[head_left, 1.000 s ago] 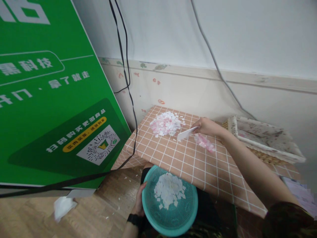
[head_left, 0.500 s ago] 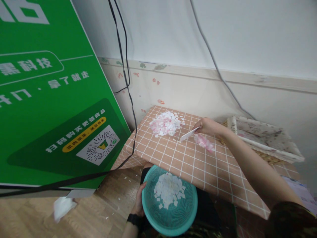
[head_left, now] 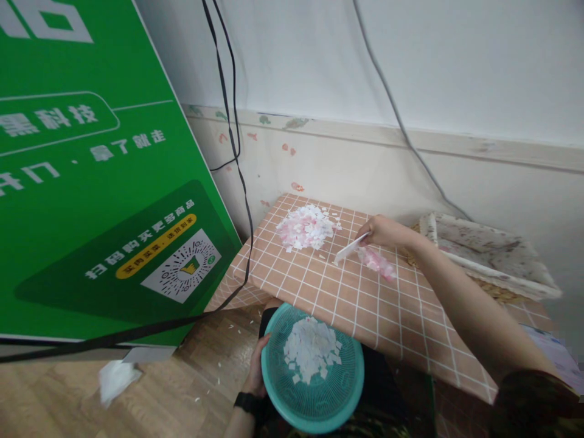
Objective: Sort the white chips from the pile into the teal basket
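Observation:
My left hand [head_left: 257, 370] grips the rim of a round teal plastic basket [head_left: 316, 410], held below the table's front edge. Inside lies a heap of small white square pieces [head_left: 312, 347]. Over the table, my right hand [head_left: 382, 232] pinches a flat white card [head_left: 351, 247], tilted with its lower edge at the tablecloth. Just right of the card is a small pink-and-white pile [head_left: 378, 263]. To its left, a larger mound of white and pink pieces [head_left: 305, 227] sits near the far left corner, with a few loose bits around it.
A checked brown cloth covers the table [head_left: 365, 310]. A fabric-lined wicker basket [head_left: 497, 255] stands at the right against the wall. On the left is a large green sign panel [head_left: 82, 219], with black cables [head_left: 237, 158] hanging beside it. A white bag [head_left: 117, 380] lies on the floor.
The card in my right hand has shifted slightly to the right, its lower edge now a little farther from the larger mound. My left hand and the teal basket have stayed put.

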Demonstrator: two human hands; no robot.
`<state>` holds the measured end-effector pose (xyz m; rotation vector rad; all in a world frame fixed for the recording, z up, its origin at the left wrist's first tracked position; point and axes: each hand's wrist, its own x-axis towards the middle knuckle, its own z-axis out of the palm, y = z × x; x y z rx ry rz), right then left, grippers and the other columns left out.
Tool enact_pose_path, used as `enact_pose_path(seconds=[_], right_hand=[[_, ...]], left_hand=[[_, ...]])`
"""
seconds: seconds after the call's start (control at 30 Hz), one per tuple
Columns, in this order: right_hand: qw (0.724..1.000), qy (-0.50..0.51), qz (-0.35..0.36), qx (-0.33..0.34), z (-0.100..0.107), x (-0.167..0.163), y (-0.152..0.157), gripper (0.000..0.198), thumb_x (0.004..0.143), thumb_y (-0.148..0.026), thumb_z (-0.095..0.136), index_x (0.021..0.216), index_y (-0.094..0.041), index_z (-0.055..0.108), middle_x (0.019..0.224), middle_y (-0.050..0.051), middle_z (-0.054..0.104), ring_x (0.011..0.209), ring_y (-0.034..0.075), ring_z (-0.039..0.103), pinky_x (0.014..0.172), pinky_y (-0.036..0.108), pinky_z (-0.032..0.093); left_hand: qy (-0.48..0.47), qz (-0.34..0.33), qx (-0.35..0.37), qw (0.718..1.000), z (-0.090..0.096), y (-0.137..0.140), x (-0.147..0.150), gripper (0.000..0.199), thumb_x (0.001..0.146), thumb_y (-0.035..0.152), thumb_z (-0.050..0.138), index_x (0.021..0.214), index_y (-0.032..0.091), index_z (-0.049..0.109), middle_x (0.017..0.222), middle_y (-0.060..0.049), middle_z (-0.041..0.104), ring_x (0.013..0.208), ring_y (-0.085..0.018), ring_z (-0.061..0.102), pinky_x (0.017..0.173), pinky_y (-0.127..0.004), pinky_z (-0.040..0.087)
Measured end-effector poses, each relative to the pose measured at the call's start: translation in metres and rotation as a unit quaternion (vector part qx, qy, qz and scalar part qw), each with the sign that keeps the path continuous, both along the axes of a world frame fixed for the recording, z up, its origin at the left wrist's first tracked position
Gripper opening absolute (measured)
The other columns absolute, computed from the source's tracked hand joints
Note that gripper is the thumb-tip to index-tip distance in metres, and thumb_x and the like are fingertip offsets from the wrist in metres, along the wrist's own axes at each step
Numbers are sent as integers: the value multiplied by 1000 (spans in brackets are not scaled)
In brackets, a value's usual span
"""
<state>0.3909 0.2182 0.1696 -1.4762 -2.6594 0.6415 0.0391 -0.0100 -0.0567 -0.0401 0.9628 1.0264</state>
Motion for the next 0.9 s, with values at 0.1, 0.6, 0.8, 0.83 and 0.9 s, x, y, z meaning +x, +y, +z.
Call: enact_pose_path(seconds=[0.1, 0.6, 0.8, 0.83, 0.9], right_hand=[[1000, 11, -9, 23, -1, -3, -3, 19, 71, -25, 60, 83, -23, 74, 73, 0, 71, 67, 15, 62, 63, 23, 42], [1000, -8, -1, 26, 8, -7, -10, 17, 73, -24, 60, 82, -22, 74, 72, 2, 71, 68, 16, 62, 63, 23, 40], [999, -14, 6, 37, 11, 4, -11, 18, 71, -21, 59, 82, -21, 73, 72, 2, 70, 67, 15, 62, 62, 22, 41], [999, -16, 9, 36, 12, 5, -11, 18, 71, -21, 59, 81, -21, 73, 72, 2, 70, 67, 14, 62, 63, 22, 41], [999, -14, 18, 28, 13, 6, -11, 18, 71, -20, 58, 81, -21, 73, 72, 2, 70, 66, 14, 62, 63, 22, 41]], left_hand=[[4, 8, -3, 1000, -1, 0, 0, 44, 63, 37, 69, 99, 11, 67, 81, -11, 72, 84, -31, 65, 81, -45, 46], [19, 23, -4, 1000, 25, 4, 2, 38, 61, 33, 71, 92, 11, 70, 86, -13, 72, 92, -37, 62, 85, -46, 45], [20, 18, -12, 1000, 29, 4, 3, 32, 61, 32, 70, 85, 11, 71, 83, -14, 72, 91, -37, 63, 82, -44, 47], [20, 16, -14, 1000, 29, 4, 3, 31, 62, 32, 70, 84, 11, 70, 84, -14, 72, 91, -37, 63, 82, -44, 47], [19, 12, -17, 1000, 30, 4, 3, 32, 62, 32, 69, 85, 11, 70, 85, -15, 72, 91, -37, 63, 81, -44, 48]])
